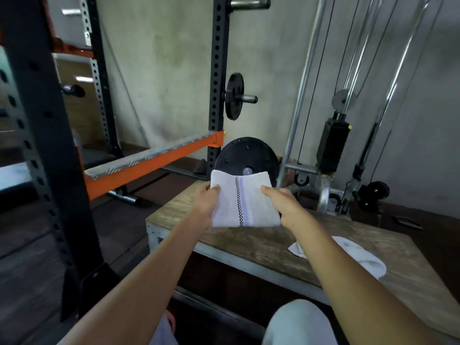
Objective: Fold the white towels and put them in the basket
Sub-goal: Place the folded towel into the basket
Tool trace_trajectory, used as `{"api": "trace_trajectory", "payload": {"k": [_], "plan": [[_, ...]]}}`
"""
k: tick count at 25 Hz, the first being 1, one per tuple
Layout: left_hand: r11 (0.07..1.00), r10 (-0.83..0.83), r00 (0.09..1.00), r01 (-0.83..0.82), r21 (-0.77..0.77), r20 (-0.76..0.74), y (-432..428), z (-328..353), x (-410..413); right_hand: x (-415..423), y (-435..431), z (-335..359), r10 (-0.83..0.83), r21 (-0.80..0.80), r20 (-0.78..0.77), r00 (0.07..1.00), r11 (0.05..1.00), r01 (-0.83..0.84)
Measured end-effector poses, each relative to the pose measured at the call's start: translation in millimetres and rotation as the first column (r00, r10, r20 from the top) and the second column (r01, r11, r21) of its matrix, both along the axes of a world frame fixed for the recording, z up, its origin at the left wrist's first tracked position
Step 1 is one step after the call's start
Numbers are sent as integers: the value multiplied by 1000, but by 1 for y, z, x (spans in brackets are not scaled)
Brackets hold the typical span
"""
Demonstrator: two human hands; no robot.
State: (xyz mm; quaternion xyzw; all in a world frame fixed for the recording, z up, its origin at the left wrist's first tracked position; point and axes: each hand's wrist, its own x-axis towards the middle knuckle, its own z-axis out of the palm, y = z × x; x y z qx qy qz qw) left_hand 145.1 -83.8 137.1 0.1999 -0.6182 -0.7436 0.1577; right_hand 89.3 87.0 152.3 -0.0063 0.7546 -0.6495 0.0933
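From where I stand, the fingers of the left grip (207, 202) and right grip (286, 207) are out of sight behind the folded towel (245, 201); only the thumbs show. The right forearm covers part of the loose towel (366, 257) on the bench (249, 241), whose right end runs off the picture's edge. The big weight plate (246, 155) is half hidden behind the cloth. The near rack post (37, 120) is blurred.

Bare tabletop (249, 242) lies open at centre frame, with a crumpled towel (361, 256) at lower right and a weight plate (246, 154) behind.
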Motion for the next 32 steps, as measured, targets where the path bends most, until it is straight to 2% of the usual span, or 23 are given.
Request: {"api": "trace_trajectory", "payload": {"k": [7,13,15,18,20,25,29,32], "plan": [[972,222,975,-223,-68,-27,-51,-1,72,29,-68,-2,235,27,-22,972,972,-234],[895,442,897,-441,-72,3,-111,-30,152,64,-163,-33,485,17,26,874,874,-485],[878,477,879,-476,-40,18,-126,-38,178,75,-193,-46,537,39,26,843,842,-538],[815,565,819,-573,88,101,-151,-60,217,102,-239,-74,618,80,49,784,780,-620],[763,595,778,-625,162,199,-169,-90,237,122,-267,-105,673,81,125,729,726,-683],[668,621,680,-719,190,389,-199,-217,273,156,-302,-219,704,118,329,630,631,-766],[595,574,568,-785,176,590,-198,-319,291,179,-309,-317,649,199,514,561,546,-814],[574,526,476,-810,119,704,-200,-376,299,188,-316,-376,587,219,612,529,517,-827]]}}
